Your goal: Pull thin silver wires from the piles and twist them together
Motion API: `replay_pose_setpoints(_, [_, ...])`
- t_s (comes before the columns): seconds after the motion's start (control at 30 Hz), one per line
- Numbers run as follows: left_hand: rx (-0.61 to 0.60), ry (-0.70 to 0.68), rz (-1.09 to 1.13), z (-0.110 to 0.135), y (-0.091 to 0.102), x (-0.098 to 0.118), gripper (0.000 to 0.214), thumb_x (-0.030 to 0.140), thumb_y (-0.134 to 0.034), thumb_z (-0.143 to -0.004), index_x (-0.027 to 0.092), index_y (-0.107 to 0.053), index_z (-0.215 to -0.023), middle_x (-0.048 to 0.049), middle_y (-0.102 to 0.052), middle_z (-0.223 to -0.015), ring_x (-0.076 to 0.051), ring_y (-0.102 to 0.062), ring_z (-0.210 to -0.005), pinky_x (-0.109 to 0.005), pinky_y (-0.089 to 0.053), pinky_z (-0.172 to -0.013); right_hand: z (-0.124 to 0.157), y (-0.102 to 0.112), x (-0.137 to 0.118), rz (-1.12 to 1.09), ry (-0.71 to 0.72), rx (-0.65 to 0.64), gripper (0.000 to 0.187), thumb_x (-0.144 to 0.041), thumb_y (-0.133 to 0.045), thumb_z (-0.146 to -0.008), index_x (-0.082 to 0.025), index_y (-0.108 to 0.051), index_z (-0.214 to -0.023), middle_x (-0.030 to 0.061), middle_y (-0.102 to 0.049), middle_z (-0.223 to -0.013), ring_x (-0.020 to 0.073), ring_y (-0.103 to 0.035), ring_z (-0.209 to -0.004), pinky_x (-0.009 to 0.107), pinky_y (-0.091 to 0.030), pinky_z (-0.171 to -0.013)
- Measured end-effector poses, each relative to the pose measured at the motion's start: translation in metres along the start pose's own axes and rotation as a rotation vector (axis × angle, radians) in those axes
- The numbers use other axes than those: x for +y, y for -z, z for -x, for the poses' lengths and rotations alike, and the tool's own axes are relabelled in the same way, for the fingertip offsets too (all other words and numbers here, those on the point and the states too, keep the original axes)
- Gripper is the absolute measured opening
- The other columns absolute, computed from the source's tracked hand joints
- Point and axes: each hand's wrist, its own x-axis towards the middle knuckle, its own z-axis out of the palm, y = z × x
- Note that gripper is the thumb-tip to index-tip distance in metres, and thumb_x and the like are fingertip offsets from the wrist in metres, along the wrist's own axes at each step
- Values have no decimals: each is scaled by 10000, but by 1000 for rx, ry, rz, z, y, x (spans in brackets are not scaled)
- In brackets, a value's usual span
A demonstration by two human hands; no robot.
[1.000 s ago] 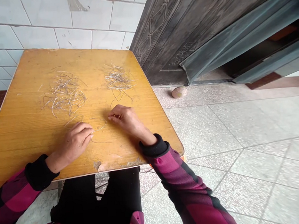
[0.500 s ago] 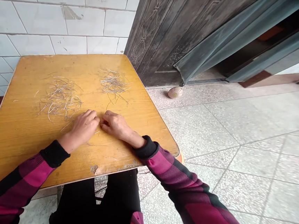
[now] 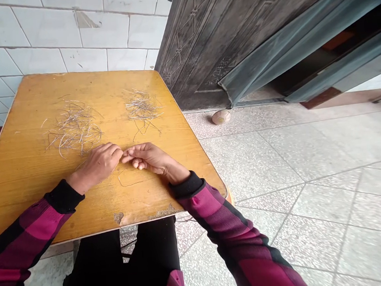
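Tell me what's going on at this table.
A person sits at a wooden table with both bare hands together near its middle. The right hand seems to pinch a short strand, and the left hand curls close beside it. Ahead lie a larger pile and a smaller pile of thin silvery strands. A loose strand lies below the hands.

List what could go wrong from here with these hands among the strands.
The right hand seems to pinch a fine strand, which could slip free. The left hand lies close to the left pile of strands and could snag it. A loose curled strand below the hands could get caught.
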Motion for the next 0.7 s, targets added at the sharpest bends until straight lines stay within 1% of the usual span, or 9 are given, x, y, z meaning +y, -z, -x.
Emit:
replay_pose_setpoints(0.13, [12,2,12,1,1,4,244,91,-409,-954,139,-592,-799,-47,-608,-743,-162,-542,-683,-293,-424,-623,0,0,-3,-174,-101,-58,85,-173,-654,-879,-100,-697,-868,44,-752,-751,17,-554,-437,81,-443,-388])
replay_pose_setpoints(0.23, [39,-4,36,0,4,6,216,85,-420,-951,134,-614,-871,-50,-629,-783,-161,-561,-712,-287,-432,-638,0,0,-4,-232,-145,-90,143,-182,-627,-909,-84,-690,-826,37,-732,-683,18,-546,-416,76,-448,-384])
replay_pose_setpoints(0.37, [67,-24,49,-1,9,8,210,91,-445,-942,146,-635,-871,-40,-636,-794,-154,-565,-729,-279,-436,-649,-1,0,-4,-254,-166,-120,195,-229,-635,-913,-85,-688,-793,25,-707,-630,18,-531,-403,72,-417,-359])
replay_pose_setpoints(0.57, [156,-52,25,-1,10,9,233,97,-442,-950,150,-652,-863,-36,-640,-788,-151,-565,-738,-272,-442,-652,-1,4,-5,-285,-233,-222,129,-174,-651,-889,-97,-678,-790,8,-686,-622,4,-458,-392,54,-359,-336])
replay_pose_setpoints(0.7, [208,-72,31,-2,10,9,256,101,-442,-953,151,-649,-810,-37,-639,-763,-147,-558,-711,-275,-437,-629,1,4,-4,-264,-182,-242,77,-138,-699,-833,-98,-676,-771,-8,-668,-591,-8,-401,-367,47,-321,-325])
